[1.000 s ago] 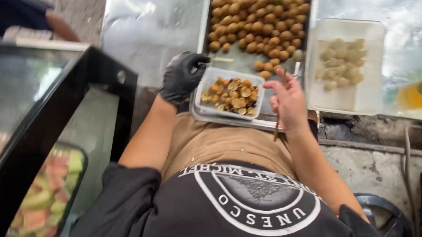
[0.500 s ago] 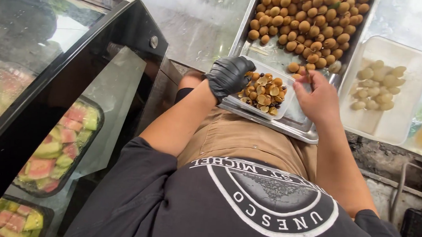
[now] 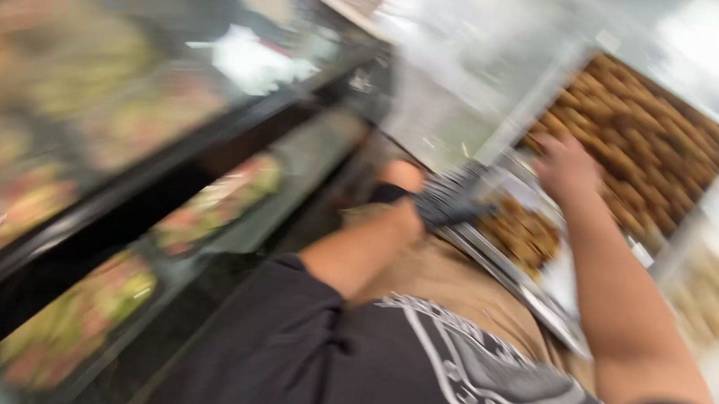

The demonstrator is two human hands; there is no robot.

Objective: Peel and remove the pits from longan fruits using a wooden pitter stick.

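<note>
Gripping, apparently, the near rim of a shallow clear plastic tray of brown fried pieces [image 3: 524, 229] with black-gloved left hand [image 3: 451, 201]; bare right hand [image 3: 566, 163] hovering above, fingers blurred, closure untellable. Probably handling light, flexing; supporting at rims.

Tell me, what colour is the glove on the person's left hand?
Black, seen in the head view: left hand.

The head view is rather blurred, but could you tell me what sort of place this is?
Probably a food stall or deli counter. A glass display case holds trays of cut fruit, and a big metal tray of small browned pieces sits ahead. The gloved left hand grips a small container.
</note>
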